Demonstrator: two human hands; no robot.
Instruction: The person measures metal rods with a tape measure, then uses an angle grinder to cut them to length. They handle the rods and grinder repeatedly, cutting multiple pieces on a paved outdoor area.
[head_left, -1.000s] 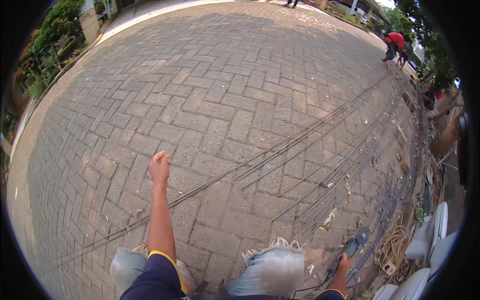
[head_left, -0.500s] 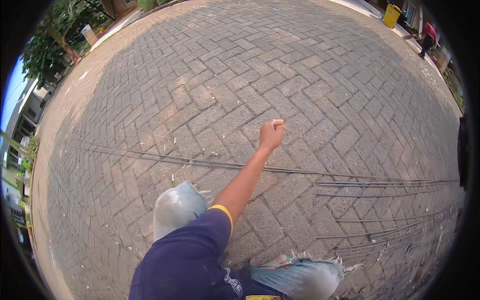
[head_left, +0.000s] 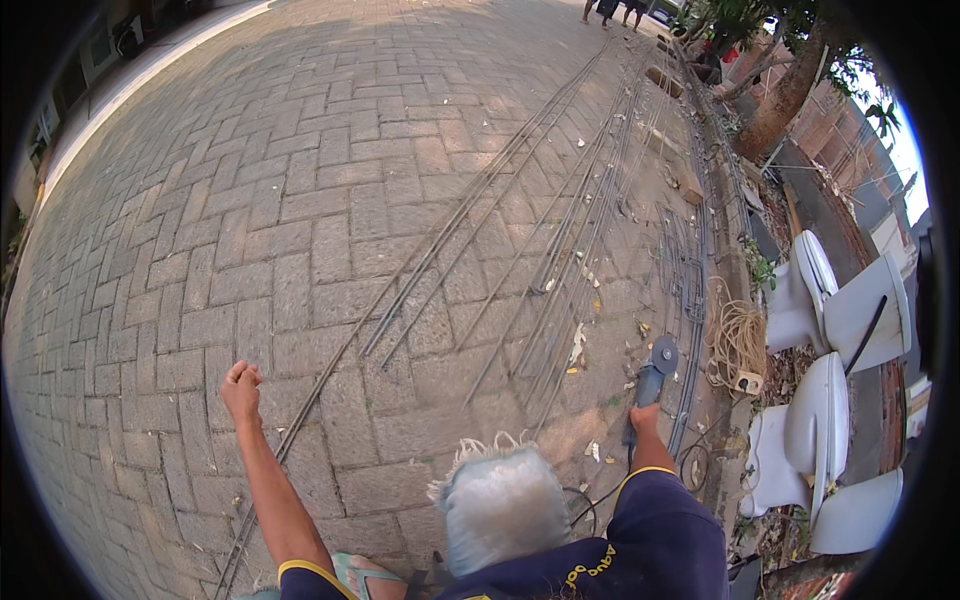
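My right hand (head_left: pixel 645 420) is wrapped round the body of a grey-blue angle grinder (head_left: pixel 650 388). Its dark cutting disc (head_left: pixel 664 354) points away from me, close above the paving. A cord trails back from the tool beside my knee. My left hand (head_left: pixel 241 392) is held out over the bricks in a loose fist, left of a long thin steel rod (head_left: pixel 328 375); whatever is inside its curled fingers, if anything, is hidden. Several more steel rods (head_left: pixel 545 265) lie between my hands, running lengthwise away from me.
At the right stand white toilets (head_left: pixel 825 420) beside a coil of tan cord (head_left: pixel 738 340) with a socket block (head_left: pixel 747 382). Bent rebar pieces (head_left: pixel 682 265) lie along the kerb near a tree trunk (head_left: pixel 790 95). People's legs (head_left: pixel 610 10) show at the far end of the brick paving (head_left: pixel 180 220).
My view has swung to the right, bringing the rods, toilets and tree into sight. The right hand with the angle grinder now shows. My left hand stays closed and appears farther left.
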